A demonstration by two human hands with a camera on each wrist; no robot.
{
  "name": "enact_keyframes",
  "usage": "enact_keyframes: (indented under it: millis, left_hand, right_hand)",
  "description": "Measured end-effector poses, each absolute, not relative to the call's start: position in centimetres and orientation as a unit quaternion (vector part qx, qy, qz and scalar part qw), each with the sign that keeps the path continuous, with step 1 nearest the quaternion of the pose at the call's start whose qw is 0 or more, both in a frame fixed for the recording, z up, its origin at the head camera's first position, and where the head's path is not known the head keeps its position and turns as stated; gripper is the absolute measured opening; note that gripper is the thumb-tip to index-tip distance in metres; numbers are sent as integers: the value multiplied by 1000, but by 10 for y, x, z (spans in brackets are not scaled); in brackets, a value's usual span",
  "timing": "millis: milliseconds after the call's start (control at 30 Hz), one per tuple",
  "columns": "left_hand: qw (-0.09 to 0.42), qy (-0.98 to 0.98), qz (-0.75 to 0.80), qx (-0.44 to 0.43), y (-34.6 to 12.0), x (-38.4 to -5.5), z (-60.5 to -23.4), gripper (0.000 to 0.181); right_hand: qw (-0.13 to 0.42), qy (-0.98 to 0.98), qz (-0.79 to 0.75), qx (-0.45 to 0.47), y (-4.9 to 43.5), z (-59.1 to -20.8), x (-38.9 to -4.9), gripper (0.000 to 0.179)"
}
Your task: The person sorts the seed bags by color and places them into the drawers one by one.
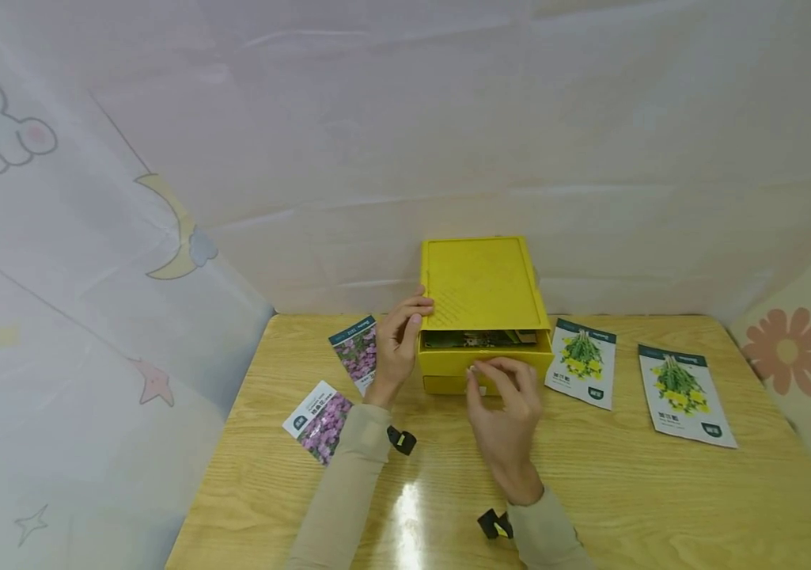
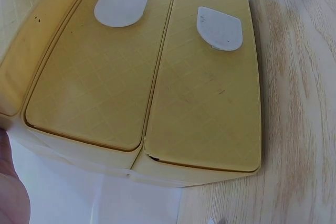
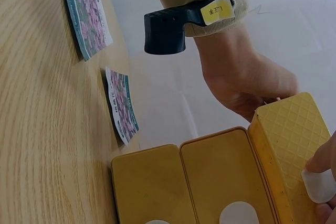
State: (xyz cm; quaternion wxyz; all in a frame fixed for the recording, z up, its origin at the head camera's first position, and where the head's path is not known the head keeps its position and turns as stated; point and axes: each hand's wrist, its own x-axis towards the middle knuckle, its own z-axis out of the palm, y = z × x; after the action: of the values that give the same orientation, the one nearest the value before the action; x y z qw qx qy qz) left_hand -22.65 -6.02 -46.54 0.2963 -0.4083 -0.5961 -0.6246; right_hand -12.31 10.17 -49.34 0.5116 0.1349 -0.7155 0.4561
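Observation:
A yellow drawer box (image 1: 479,281) stands against the back cloth. Its top drawer (image 1: 441,360) is pulled partly out, and dark green printed packets (image 1: 476,339) show inside. At the drawer's front, my right hand (image 1: 508,412) pinches its white tab (image 3: 317,184) between thumb and fingers. My left hand (image 1: 396,340) rests against the box's upper left side, fingertips at the top edge. In the left wrist view, two lower drawer fronts (image 2: 205,98) are closed, each with a white tab (image 2: 220,27).
Two seed packets with purple flowers, one nearer (image 1: 320,423) and one farther (image 1: 355,352), lie left of the box. Right of it lie two yellow-flower packets (image 1: 581,364) (image 1: 686,396). All are on the wooden table (image 1: 448,491).

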Motion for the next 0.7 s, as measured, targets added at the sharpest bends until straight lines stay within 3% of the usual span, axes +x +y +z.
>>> enact_keyframes:
  millis: [167,700]
  left_hand:
    - [298,-594,-626,-409,-60,-236,-479,26]
    - [297,-582,-626,-426,-60,-227,-464,22]
  right_hand:
    - [509,-717,456,137,102,-492,-125,21]
    - [508,-717,456,140,101,-492,-128,21]
